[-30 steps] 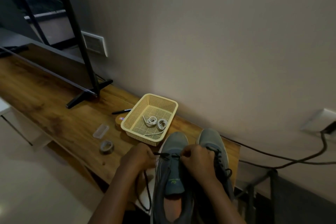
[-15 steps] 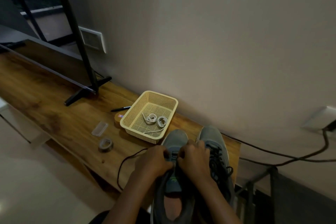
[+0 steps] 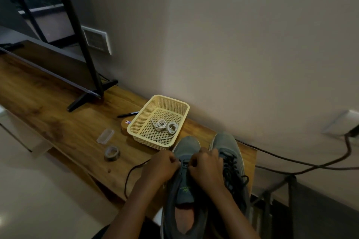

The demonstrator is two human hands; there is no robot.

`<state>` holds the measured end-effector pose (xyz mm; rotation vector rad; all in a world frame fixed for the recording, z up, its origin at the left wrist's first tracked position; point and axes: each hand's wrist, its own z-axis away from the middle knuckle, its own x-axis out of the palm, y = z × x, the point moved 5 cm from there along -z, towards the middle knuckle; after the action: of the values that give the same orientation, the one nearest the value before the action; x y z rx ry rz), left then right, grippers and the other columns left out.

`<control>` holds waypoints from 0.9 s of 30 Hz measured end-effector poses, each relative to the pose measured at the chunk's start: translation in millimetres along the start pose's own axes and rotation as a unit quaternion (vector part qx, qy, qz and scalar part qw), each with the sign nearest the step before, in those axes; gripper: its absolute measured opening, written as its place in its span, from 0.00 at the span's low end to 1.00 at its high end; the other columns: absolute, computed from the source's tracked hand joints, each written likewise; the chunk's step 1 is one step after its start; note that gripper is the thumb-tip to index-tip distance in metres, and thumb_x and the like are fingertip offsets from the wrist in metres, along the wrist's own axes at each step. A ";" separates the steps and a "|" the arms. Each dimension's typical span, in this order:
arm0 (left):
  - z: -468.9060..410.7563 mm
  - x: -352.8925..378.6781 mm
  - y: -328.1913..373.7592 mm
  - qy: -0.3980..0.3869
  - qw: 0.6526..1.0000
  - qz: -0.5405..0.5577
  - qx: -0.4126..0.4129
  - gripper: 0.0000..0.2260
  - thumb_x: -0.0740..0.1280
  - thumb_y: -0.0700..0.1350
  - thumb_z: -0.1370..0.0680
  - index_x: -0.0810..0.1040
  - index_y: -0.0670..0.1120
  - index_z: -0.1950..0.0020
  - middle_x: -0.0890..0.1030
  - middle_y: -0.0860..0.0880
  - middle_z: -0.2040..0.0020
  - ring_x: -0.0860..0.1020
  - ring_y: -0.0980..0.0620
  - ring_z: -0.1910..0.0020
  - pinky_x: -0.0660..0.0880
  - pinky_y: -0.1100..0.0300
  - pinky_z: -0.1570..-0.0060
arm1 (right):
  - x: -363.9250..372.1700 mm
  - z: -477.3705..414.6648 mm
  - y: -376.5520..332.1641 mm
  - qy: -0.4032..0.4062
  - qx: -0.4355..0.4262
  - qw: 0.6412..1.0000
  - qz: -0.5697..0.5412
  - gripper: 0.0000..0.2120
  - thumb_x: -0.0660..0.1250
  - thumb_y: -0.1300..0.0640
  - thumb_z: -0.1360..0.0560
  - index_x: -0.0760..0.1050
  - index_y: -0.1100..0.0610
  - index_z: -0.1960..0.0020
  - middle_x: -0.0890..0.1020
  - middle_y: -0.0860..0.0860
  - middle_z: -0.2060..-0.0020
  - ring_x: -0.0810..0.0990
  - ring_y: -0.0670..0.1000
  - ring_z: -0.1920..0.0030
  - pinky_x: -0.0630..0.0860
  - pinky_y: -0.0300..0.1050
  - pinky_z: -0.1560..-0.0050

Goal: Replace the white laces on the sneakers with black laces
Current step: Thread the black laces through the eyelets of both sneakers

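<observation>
Lace (image 3: 136, 170) slack now loops left off the near sneaker (image 3: 184, 196), where a second ago it hung down; left hand (image 3: 162, 165) and right hand (image 3: 206, 167) have closed in, pinching it at the front eyelets. Threading looks barely begun. Table edge (image 3: 93, 178) sits close left; the basket (image 3: 136, 134) crowds ahead.

Dim wall (image 3: 233, 44), wooden bench (image 3: 48, 114)
</observation>
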<state>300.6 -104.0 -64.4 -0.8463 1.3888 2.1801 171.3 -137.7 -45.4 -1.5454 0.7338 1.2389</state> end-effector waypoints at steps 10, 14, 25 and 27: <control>3.0 4.1 1.1 -0.057 0.998 0.009 0.015 0.11 0.65 0.41 0.23 0.82 0.43 0.43 0.83 0.44 0.47 0.81 0.48 0.50 0.76 0.60 0.54 | -1.6 1.5 -6.0 -0.001 -0.020 1.000 0.015 0.08 0.60 0.57 0.24 0.78 0.53 0.56 0.74 0.50 0.45 0.65 0.55 0.43 0.56 0.45 0.52; 1.3 4.5 -2.3 -0.063 0.998 0.009 0.006 0.12 0.62 0.37 0.22 0.81 0.42 0.42 0.82 0.42 0.44 0.80 0.47 0.46 0.76 0.58 0.47 | 0.7 2.7 -10.2 -0.005 -0.034 0.999 0.043 0.09 0.60 0.57 0.24 0.79 0.55 0.53 0.74 0.50 0.45 0.65 0.55 0.42 0.58 0.47 0.50; 1.0 4.0 -0.8 -0.059 0.998 0.006 0.008 0.12 0.62 0.36 0.22 0.81 0.41 0.43 0.82 0.42 0.44 0.79 0.47 0.46 0.76 0.56 0.45 | -0.1 4.4 -16.2 -0.003 -0.074 0.995 0.060 0.10 0.60 0.58 0.25 0.80 0.57 0.53 0.75 0.50 0.48 0.65 0.55 0.43 0.58 0.48 0.45; 2.0 3.9 0.0 -0.061 0.998 -0.002 0.012 0.11 0.63 0.37 0.22 0.82 0.41 0.44 0.82 0.42 0.46 0.80 0.47 0.47 0.76 0.54 0.45 | -0.1 5.1 -18.1 0.005 -0.083 0.994 0.068 0.10 0.60 0.58 0.25 0.80 0.56 0.53 0.75 0.50 0.49 0.65 0.55 0.44 0.58 0.49 0.44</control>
<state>297.3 -102.2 -66.4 -0.6945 1.3497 2.1680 185.5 -126.9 -39.5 -1.6594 0.7688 1.4231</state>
